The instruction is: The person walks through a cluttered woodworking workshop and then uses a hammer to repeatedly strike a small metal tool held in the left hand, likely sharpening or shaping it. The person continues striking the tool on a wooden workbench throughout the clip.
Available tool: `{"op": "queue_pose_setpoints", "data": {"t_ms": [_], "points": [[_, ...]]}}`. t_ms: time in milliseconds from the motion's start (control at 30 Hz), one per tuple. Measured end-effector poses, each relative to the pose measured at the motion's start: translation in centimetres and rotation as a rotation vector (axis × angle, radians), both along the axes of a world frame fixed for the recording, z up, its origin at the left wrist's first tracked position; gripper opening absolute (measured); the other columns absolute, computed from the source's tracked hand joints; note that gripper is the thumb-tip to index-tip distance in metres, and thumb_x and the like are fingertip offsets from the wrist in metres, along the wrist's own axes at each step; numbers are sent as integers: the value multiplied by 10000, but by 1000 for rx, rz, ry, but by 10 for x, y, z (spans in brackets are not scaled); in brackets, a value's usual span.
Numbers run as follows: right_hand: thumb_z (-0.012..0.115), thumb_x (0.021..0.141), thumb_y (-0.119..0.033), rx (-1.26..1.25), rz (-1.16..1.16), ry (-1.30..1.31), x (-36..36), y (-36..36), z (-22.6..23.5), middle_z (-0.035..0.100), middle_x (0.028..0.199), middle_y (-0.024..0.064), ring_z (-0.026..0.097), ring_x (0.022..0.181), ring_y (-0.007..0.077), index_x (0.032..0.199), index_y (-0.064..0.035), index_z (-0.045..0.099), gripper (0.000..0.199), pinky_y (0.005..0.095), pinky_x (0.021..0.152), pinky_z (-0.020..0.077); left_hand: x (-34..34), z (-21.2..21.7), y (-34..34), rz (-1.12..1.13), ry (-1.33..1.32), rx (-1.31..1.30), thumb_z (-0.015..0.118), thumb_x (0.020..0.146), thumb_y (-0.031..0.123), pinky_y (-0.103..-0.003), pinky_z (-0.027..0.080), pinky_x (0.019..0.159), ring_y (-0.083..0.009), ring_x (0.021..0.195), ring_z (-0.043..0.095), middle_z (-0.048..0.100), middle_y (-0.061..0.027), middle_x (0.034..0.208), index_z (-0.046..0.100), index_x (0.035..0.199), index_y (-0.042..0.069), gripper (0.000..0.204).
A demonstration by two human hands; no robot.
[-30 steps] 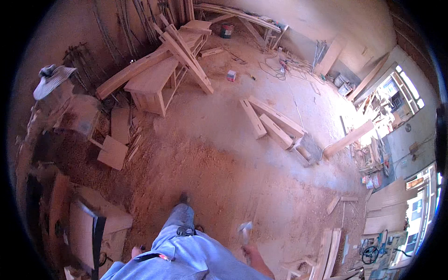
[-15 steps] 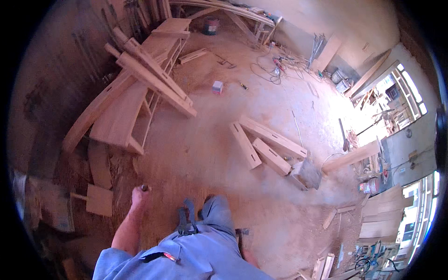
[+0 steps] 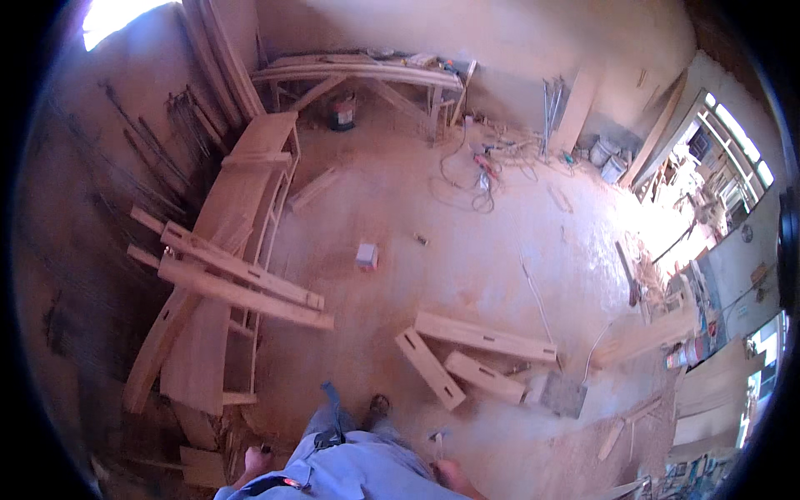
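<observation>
One small white box [image 3: 366, 254] on sawdust floor [image 3: 467, 258], w/ red can [image 3: 342, 112] by workbench [image 3: 358, 71].

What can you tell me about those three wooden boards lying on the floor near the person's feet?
The three wooden boards are pale, flat lengths of sawn timber lying on the dusty floor. At least two have dark rectangular slots cut through them. The longest lies farthest from the person, the two shorter ones nearer, fanned at slight angles and close together. A grey square slab lies by their right ends. Neither hand touches them.
</observation>
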State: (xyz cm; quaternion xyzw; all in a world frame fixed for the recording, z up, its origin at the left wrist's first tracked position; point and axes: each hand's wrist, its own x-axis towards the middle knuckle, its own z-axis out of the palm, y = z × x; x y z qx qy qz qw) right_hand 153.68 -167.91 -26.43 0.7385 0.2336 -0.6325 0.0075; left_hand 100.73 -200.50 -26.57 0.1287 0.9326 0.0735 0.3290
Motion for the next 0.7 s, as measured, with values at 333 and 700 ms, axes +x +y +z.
{"op": "queue_pose_setpoints", "data": {"t_ms": [333,700], "points": [[748,827,-112,836,-469,302,-219,409,109,594,613,60,547,468,178,784,-31,626,152,347,447,427,-83,-26,231,15,53,-41,735,809,572,-464,591,741,-352,823,747,746,-202,843,797,876,138,443],[709,813,-95,689,-469,-7,-321,636,110,524,572,35,509,423,168,762,-50,582,144,320,388,388,-304,64,684,-210,79,421,658,895,374,-494,563,751,-380,778,716,681,-239,761,704,815,-2,388]]}}
